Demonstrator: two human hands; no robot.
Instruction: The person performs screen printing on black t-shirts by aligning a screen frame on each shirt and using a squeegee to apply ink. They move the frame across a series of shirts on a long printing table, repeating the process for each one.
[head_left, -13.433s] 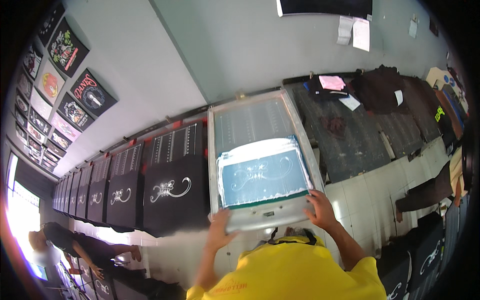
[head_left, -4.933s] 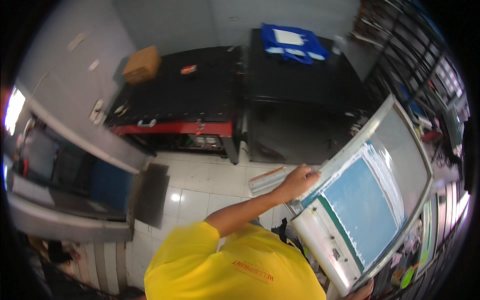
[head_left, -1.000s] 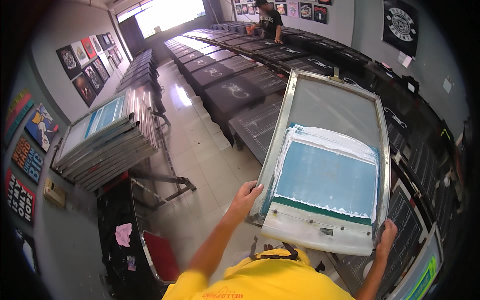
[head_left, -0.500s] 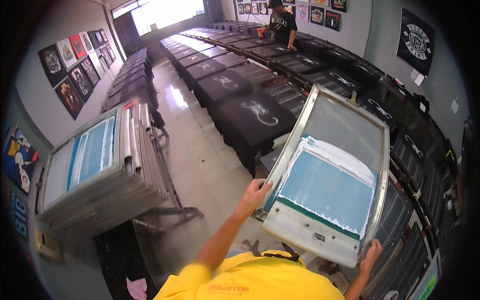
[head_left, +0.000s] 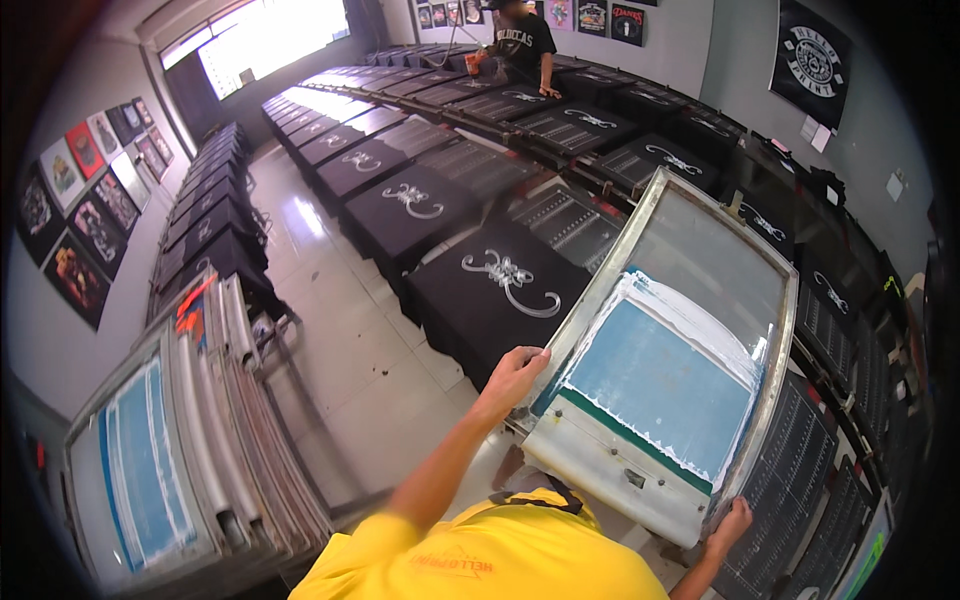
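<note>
A metal-framed printing screen (head_left: 612, 270) is held tilted in front of me. My left hand (head_left: 515, 382) is closed around its left edge. Its lower right corner is in the grip of my right hand (head_left: 733, 522), whose fingers are partly hidden. Across the near end of the screen lies a wide, pale squeegee (head_left: 605, 458) with a green blade. Beyond the blade is a blue panel (head_left: 665, 380), bordered by a thick band of white ink (head_left: 690, 322) on its far side. Grey mesh fills the far part of the frame.
Long rows of printing boards with black shirts (head_left: 500, 285) bearing white designs run away ahead. A stack of screens (head_left: 215, 440) stands at the left, beside a tiled aisle (head_left: 335, 320). At the far table is a co-worker (head_left: 522, 55) in a black shirt.
The room and the stack of screens have shifted left in the view. The screen and squeegee stay in my hands, slightly further right. The co-worker still leans a hand on the table.
</note>
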